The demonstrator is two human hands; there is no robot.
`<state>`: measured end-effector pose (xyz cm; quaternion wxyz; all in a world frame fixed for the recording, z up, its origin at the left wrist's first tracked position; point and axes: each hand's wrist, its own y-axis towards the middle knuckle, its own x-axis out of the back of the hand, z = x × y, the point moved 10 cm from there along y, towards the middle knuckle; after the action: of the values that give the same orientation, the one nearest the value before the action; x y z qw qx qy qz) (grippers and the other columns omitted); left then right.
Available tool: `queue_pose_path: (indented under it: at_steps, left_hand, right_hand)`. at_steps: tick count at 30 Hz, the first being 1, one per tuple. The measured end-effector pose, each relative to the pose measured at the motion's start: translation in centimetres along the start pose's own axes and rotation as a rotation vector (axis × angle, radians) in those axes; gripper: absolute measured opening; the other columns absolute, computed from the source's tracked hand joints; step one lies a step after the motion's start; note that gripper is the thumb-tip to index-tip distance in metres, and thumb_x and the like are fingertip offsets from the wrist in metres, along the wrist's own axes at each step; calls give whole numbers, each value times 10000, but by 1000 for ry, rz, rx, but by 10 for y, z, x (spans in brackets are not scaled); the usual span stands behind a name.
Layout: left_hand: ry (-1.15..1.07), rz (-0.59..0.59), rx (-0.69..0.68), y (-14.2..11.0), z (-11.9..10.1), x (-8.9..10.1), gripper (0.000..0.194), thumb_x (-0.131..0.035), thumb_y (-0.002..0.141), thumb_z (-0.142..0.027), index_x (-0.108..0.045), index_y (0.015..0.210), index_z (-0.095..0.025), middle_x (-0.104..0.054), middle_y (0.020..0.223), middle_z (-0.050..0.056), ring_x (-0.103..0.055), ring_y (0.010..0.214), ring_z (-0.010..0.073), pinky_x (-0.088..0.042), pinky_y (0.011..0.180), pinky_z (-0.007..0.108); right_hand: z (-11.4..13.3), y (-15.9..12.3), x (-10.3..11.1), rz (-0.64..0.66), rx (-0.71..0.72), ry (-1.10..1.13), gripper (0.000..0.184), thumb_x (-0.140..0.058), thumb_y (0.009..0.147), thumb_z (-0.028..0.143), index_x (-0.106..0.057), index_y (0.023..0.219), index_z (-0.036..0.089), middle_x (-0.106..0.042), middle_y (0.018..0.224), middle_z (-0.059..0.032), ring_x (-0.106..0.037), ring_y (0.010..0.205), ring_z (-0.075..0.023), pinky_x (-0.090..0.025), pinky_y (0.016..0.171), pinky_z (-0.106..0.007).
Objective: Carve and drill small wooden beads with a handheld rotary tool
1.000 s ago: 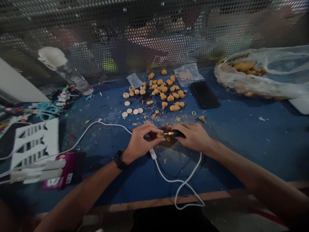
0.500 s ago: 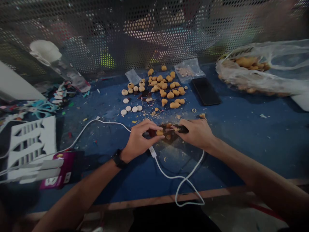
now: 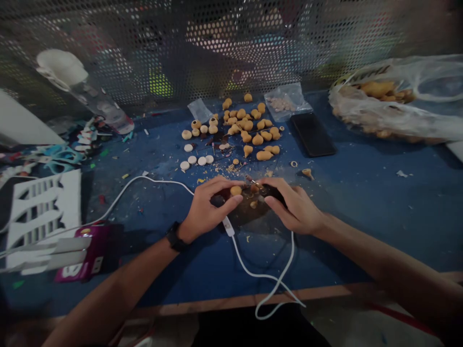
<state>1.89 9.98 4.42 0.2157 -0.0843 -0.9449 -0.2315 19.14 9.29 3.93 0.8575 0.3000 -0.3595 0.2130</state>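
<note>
Here we go: the left hand [image 3: 213, 205] is closed in a narrow pinch, fingertips on a small tan bead [image 3: 236, 191], a smooth, rounded, matte piece. The right hand [image 3: 293, 206] is wrapped around a black rotary tool [image 3: 273, 193], with a thin metal bit angling toward 11 o'clock, just beside the bead. Compared with the earlier frame, that bit now tilts more steeply instead of lying almost level.

Both hands work above a blue mat [image 3: 336, 231] scattered with pale shavings. A white cable [image 3: 262, 275] with a small inline switch [image 3: 227, 225] loops below the hands at 6 o'clock. At 12 o'clock sits a cluster of gourd-shaped tan pieces [image 3: 249, 135], with flat white discs [image 3: 192, 160] at its lower left. A black phone [image 3: 313, 135] lies at 1 o'clock, and a crinkled plastic bag [image 3: 383, 103] of tan pieces sits farther out at 2. A clear water bottle [image 3: 103, 108] lies at 10, against perforated metal mesh [image 3: 224, 48] that runs along the back.
</note>
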Motion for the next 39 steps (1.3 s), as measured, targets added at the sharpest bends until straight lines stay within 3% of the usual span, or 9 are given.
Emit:
queue_pose_path:
  at_steps: [7, 15, 23, 32, 39]
  left_hand:
    - [-18, 18, 9, -1, 5, 1, 284, -682, 989, -327, -780, 1242, -240, -773, 1002, 58, -704, 864, 176, -548, 743, 293]
    - [-103, 37, 91, -3, 13, -3, 291, -683, 973, -299, -766, 1244, -237, -815, 1027, 57, -762, 892, 181, -609, 751, 283]
    - [-265, 56, 100, -3, 14, -8, 245, -591, 1043, -390, -682, 1163, -196, -814, 925, 48, -738, 693, 141, -585, 656, 269]
    - [-229, 75, 111, -6, 13, -12, 325, -490, 1093, -467, -638, 1234, -215, -805, 975, 62, -663, 715, 159, -524, 662, 297]
    - [-182, 74, 113, -2, 11, -13, 328, -520, 1086, -469, -654, 1200, -192, -781, 1054, 75, -709, 809, 151, -547, 697, 266]
  right_hand:
    - [-2, -2, -6, -2, 10, -18, 356, -464, 1087, 298, -521, 1427, 208, -762, 1287, -163, -798, 1036, -284, -645, 852, -371]
    - [-1, -2, -10, 5, 23, 2, 388, -487, 1063, 268, -524, 1445, 217, -770, 1283, -144, -795, 1035, -280, -643, 849, -374]
    - [-2, -2, -11, 1, 6, -13, 345, -485, 1074, 295, -535, 1405, 212, -775, 1272, -136, -789, 1072, -275, -639, 861, -363]
    - [5, -4, -6, -110, 82, -7, 333, -476, 1075, 254, -498, 1406, 228, -775, 1259, -126, -788, 1081, -255, -634, 877, -350]
    - [3, -4, -9, -78, 94, -8, 383, -515, 1060, 254, -508, 1442, 237, -776, 1272, -135, -787, 1108, -294, -657, 894, -410]
